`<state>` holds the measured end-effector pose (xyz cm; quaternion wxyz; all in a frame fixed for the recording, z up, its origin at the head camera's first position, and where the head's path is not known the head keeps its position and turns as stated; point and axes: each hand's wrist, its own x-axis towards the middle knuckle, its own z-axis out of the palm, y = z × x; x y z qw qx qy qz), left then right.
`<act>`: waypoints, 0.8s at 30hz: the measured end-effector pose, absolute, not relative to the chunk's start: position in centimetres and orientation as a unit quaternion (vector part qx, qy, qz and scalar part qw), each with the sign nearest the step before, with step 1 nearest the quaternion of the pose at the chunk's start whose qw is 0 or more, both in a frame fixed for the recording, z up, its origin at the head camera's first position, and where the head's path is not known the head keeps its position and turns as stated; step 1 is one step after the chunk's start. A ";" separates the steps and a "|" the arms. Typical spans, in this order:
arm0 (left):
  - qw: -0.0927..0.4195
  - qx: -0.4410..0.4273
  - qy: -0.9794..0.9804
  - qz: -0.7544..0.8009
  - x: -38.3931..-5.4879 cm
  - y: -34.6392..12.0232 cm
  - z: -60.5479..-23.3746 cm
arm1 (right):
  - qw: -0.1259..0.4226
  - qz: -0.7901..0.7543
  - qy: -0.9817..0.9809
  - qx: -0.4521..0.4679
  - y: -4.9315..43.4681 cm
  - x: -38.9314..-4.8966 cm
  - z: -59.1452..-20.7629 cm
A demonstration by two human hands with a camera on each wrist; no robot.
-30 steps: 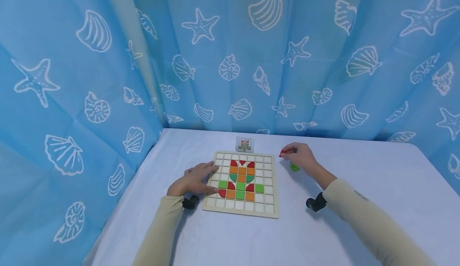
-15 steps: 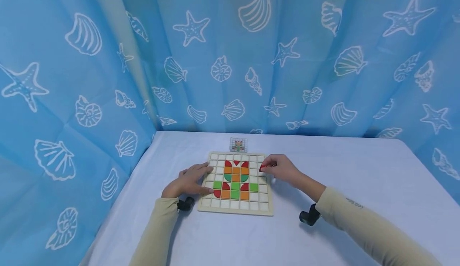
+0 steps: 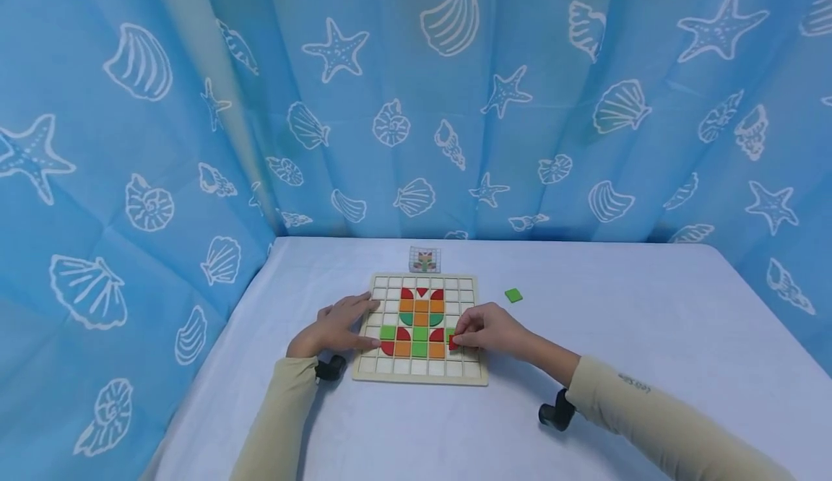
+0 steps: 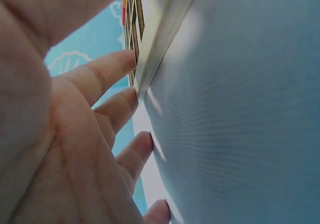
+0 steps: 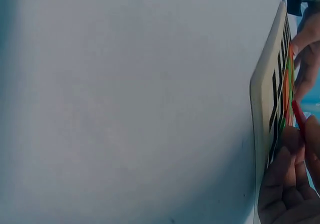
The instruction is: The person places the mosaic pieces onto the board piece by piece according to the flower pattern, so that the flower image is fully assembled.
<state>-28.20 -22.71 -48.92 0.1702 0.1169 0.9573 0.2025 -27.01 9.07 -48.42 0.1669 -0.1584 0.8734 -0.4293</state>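
Note:
A square wooden grid board (image 3: 364,374) lies on the table, its white cells partly filled with red, orange and green tiles forming a flower. My right hand (image 3: 492,331) pinches a red tile (image 3: 453,342) between thumb and fingers over the board's right side, beside an orange tile (image 3: 437,351). In the right wrist view the red tile (image 5: 299,115) is tilted, just above the grid. My left hand (image 3: 333,328) rests at the board's left edge with spread fingers. The left wrist view shows fingertips (image 4: 129,61) against the frame and others on the cloth.
A loose green tile (image 3: 513,295) lies on the white tablecloth (image 3: 585,286) right of the board. Behind the board sits a small pattern card (image 3: 425,259). A blue shell-print curtain (image 3: 416,105) hangs along the back and left.
My right hand has carried the red tile from the table right of the board, leftward and nearer, over the grid. The left hand keeps its place on the board; the head view has shifted slightly.

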 end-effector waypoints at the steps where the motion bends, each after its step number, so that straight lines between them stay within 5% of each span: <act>1: 0.170 0.118 0.957 0.206 -28.2 -22.7 -48.8 | 0.172 -0.427 0.872 -0.165 9.0 -26.9 -48.5; 24: 0.165 0.116 0.956 0.212 -28.2 -22.7 -48.9 | 0.162 -0.348 0.891 -0.242 8.5 -26.4 -49.0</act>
